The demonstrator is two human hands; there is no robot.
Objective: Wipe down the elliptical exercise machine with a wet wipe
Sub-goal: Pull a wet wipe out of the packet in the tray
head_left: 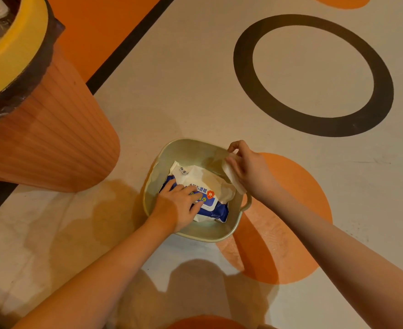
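Observation:
A pale green plastic basin (186, 148) stands on the floor. Inside it lies a blue and white pack of wet wipes (216, 207). My left hand (178, 205) presses flat on the pack, fingers spread over its label. My right hand (248, 168) hovers over the basin's right rim and pinches a white wet wipe (231, 173), which hangs folded below the fingers. The elliptical machine is not in view.
A ribbed orange waste bin (53, 138) with a yellow rim and dark liner stands at the left, close to the basin. The floor is light grey with orange patches, a black ring (243, 74) and a black stripe.

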